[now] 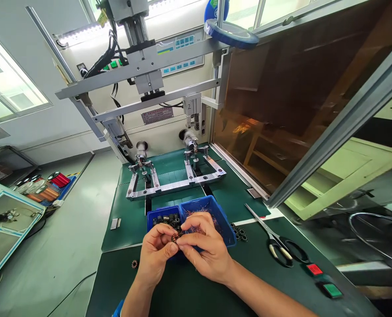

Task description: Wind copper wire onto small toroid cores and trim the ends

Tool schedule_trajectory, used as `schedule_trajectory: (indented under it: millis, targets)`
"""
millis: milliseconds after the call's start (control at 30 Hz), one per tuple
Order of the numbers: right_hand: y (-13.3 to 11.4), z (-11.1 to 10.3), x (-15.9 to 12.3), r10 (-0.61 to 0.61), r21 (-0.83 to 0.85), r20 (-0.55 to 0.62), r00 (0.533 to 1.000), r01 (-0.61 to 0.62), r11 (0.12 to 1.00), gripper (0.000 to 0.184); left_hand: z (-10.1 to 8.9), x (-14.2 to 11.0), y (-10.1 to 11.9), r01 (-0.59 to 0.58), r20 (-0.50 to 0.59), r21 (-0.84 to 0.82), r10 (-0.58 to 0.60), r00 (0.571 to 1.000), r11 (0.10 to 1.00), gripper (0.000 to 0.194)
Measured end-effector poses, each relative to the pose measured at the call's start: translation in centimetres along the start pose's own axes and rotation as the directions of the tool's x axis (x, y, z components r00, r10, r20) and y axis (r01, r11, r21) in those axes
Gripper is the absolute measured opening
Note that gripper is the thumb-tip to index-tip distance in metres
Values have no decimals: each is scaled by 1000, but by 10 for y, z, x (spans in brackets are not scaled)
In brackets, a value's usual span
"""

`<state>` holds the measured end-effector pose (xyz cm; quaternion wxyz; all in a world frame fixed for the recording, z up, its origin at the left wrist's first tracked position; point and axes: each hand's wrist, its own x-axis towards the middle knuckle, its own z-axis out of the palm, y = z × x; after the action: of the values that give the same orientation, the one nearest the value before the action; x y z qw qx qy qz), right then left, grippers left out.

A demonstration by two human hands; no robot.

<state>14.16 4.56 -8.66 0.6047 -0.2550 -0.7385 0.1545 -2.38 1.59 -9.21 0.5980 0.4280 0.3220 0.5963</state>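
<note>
A small wound stator core [174, 238], a dark ring with copper coils, sits between my two hands above the front of the blue bins. My left hand [154, 255] pinches it between thumb and fingers. From the right, my right hand [207, 248] closes its fingertips on the stator's edge; a fine wire strand shows below its thumb. Behind my fingers, the left blue bin [150, 214] holds several dark stator cores. Copper wire scraps lie in the larger right blue bin [225, 215], partly hidden by my right hand. Another wound stator [134, 264] lies left of my left wrist.
Several bare stator cores [240, 232] lie right of the bins. Scissors [275, 242] rest farther right, near a red button [314, 269] and a green button [332, 290]. A winding machine's metal frame [176, 188] stands beyond the bins. A brown translucent panel [281, 97] borders the right.
</note>
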Motion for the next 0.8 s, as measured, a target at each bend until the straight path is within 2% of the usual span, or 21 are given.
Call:
schedule_trajectory:
  millis: [133,233,333,400,500,633,800]
  targets:
    - [2,-2,-1,47,42,3,999,-47,998,18,2,2,1,-11,-5,-31,11,1000,999,20]
    - [6,-3,-1,186,103,37,982,-189,977,12,3,1,2,33,23,-74,-31,999,997,23]
    - [9,-4,1,281,178,141,949,-304,936,15,4,0,1,83,53,-93,-79,995,992,25]
    - [10,-4,2,297,230,194,935,-337,913,14,4,-1,-1,99,63,-95,-93,994,991,27]
    - [10,-5,3,312,275,213,926,-363,890,8,5,-3,-1,126,80,-92,-119,990,988,29]
    - [9,-6,3,320,269,261,911,-387,882,15,5,-4,1,173,90,-88,-165,982,981,34]
    - [9,-7,2,289,264,342,894,-387,884,21,2,0,4,192,252,-70,-169,953,979,39]
